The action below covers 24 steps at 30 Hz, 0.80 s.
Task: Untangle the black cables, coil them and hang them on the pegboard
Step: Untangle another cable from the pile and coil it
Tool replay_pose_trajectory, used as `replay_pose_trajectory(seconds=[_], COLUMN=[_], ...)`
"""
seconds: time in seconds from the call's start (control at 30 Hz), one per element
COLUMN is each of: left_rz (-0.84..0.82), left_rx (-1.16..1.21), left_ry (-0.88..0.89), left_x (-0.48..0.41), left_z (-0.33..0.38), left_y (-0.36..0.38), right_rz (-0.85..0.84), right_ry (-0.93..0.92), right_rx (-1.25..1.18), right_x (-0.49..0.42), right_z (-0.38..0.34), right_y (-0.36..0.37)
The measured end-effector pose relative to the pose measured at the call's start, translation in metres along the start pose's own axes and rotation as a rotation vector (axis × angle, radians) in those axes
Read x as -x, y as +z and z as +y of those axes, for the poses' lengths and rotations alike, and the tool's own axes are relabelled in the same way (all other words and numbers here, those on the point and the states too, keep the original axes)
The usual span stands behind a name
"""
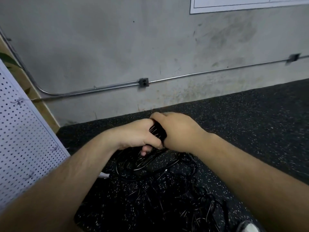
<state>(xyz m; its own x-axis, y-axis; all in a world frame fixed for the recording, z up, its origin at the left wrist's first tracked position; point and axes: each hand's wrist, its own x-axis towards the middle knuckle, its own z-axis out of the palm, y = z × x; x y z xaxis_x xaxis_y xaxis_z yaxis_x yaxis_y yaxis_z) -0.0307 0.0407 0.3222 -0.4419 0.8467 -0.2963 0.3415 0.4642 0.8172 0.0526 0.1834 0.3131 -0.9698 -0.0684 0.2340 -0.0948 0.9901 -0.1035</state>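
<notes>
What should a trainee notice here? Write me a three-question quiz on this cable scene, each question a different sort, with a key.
1. True or false: the left grip is empty.
2. Where is the pegboard relative to the cable bundle? A) to its left B) to its right C) on the far wall behind it
3. Fill in: the loose cables lie on the speckled ____.

Key: 1 false: it and the right grip both hold the bundle. 2 A. 3 floor.
</notes>
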Motion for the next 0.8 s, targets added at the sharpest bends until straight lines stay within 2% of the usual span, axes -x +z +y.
replay_pose_trajectory(seconds=[0.07,0.17,0.23,0.37,0.5,0.6,0.7,0.8], left_rz=[-0.004,0.072,0.150,0.433,0.552,0.650,0.682,0.689], left_rx=[-0.010,-0.058,-0.149,-0.295,-0.449,-0.528,-0.555,-0.640], left_ry=[0.010,0.054,0.067,0.031,0.093,0.149,0.114,0.031], left_x=[0.000,-0.001,-0.005,-0.009,-0.020,-0.028,-0.028,-0.022], left_z=[-0.001,0.000,0.000,-0.008,-0.011,-0.015,-0.018,-0.017], left_y=[-0.002,-0.008,-0.011,-0.017,-0.011,-0.009,-0.012,-0.023], right_rz=[-0.002,0.059,0.105,0.199,0.265,0.234,0.173,0.055], right_ry=[0.048,0.100,0.142,0.285,0.338,0.389,0.382,0.320], right_rx=[-0.162,-0.244,-0.274,-0.318,-0.383,-0.428,-0.345,-0.062], right_x=[-0.002,-0.005,-0.005,-0.001,0.000,-0.003,0.000,0.002], right_z=[0.004,0.014,0.021,0.038,0.043,0.043,0.044,0.042], right_y=[-0.001,-0.001,-0.004,-0.013,-0.008,-0.004,-0.005,-0.010])
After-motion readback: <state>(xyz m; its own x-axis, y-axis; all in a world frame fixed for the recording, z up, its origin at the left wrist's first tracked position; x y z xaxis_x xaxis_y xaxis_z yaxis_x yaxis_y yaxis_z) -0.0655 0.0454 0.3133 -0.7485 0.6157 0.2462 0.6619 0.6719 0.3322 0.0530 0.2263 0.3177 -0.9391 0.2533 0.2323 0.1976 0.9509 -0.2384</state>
